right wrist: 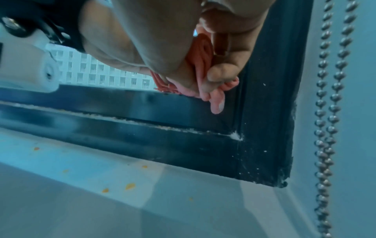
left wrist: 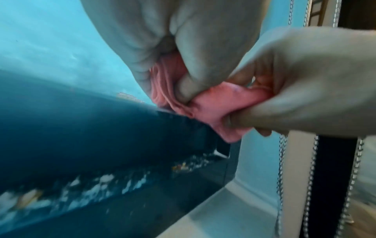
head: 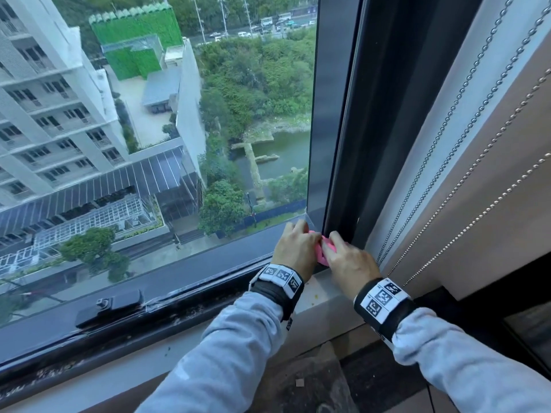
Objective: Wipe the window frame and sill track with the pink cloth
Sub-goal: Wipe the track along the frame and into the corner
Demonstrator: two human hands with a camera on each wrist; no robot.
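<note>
Both hands meet at the frame's lower right corner, and that corner serves as the landmark here. The left hand sits just left of the corner, over the bottom rail, its fingers curled round a bunched part of the cloth. The right hand sits just in front of the corner, pinching the other end of the cloth between thumb and fingers. In the left wrist view the cloth stretches between the two grips, folded and creased, with one loose end hanging below the right hand. In the right wrist view a pink fold dangles close to the dark upright of the frame; whether it touches the upright cannot be told.

Left of the corner, the track runs along the bottom of the window, with pale grit in its groove. A black latch lies on the rail, well to the left of the corner. In front of the corner is the pale sill, dotted with a few small orange specks. Right of the corner hang beaded chains against a light wall strip. Both forearms wear grey sleeves and black wrist bands with printed markers.
</note>
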